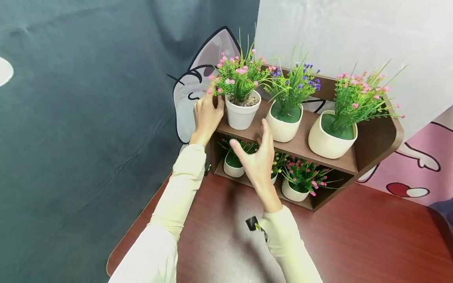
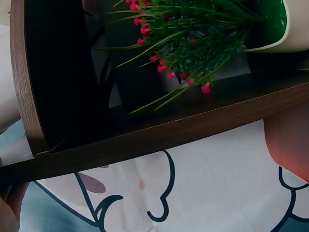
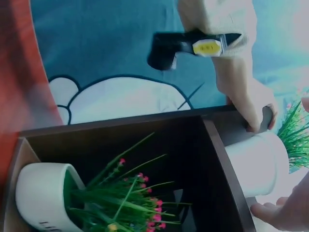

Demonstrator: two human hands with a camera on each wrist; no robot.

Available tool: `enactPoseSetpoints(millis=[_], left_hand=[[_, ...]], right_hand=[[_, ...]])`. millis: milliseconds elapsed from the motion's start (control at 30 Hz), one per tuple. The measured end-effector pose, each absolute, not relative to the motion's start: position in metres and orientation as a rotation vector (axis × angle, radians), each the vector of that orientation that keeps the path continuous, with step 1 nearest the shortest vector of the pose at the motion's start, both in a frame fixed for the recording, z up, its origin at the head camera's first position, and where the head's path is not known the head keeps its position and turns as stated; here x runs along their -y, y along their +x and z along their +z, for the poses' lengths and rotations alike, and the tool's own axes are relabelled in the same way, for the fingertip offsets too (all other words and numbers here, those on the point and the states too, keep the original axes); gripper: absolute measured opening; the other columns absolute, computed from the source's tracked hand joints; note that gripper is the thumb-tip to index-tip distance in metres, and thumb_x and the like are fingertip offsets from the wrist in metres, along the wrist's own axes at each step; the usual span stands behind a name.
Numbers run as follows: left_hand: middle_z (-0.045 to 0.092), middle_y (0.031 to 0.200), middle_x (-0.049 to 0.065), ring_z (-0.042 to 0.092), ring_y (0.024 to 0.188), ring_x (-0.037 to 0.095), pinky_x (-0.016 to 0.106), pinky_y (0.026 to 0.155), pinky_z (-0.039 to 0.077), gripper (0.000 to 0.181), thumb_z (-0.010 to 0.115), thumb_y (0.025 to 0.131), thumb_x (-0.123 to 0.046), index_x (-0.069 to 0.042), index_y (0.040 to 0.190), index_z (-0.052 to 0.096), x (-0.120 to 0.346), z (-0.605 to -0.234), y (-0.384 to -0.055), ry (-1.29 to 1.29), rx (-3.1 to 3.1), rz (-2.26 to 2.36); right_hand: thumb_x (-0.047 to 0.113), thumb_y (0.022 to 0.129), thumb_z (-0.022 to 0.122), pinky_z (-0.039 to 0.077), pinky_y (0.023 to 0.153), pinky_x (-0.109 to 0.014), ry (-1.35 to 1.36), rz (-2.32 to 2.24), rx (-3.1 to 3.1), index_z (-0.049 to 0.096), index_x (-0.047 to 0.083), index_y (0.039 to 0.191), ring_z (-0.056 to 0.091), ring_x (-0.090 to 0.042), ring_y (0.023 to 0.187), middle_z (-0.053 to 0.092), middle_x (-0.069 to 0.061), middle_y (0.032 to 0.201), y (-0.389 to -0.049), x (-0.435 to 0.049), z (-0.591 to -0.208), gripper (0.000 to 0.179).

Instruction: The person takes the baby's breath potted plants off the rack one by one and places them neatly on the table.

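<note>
— Since R hand [image 1: 258, 159] is spread wide w/ nothing held, how's progress?
— White pot [image 1: 241, 117] stands upright on top shelf [image 1: 261, 114], prob. placed; maybe straightening remains. L hand [image 1: 207, 114] is just beside it, can't tell if gripping
— Room?
— Front edge [image 1: 297, 154] close; purple-flowered pot [image 1: 283, 129] near on R; overhead's open

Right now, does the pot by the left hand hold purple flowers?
No, the head view shows pink flowers above the white pot beside the left hand.
</note>
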State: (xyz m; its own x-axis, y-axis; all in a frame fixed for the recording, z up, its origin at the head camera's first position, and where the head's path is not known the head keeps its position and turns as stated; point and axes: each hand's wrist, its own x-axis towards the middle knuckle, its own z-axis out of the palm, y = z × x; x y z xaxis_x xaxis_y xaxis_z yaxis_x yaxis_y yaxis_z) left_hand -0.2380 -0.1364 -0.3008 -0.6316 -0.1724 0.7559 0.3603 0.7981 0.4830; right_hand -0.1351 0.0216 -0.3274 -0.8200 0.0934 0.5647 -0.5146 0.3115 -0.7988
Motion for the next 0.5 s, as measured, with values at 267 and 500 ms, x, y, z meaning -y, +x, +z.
enactPoseSetpoints(millis=[267,500], left_hand=[[0.049,0.054,0.008,0.035,0.045,0.022,0.036,0.05,0.028,0.039,0.054,0.089,-0.013,-0.008,0.128,0.056,0.139,-0.3,-0.24,-0.182,2.04,-0.783],[0.052,0.055,0.01,0.036,0.046,0.024,0.038,0.05,0.029,0.04,0.056,0.089,-0.013,-0.01,0.129,0.056,0.133,-0.304,-0.239,-0.169,2.047,-0.809]], right_hand=[[0.056,0.074,0.068,0.026,0.104,-0.032,0.207,1.534,2.238,0.016,0.007,0.148,0.025,-0.016,0.134,0.025,-0.012,0.149,-0.176,-0.004,-0.313,0.103],[0.051,0.072,0.072,0.024,0.105,-0.032,0.133,1.56,2.204,0.004,0.007,0.149,0.024,-0.017,0.135,0.019,-0.013,0.151,-0.199,0.005,-0.312,0.112]])
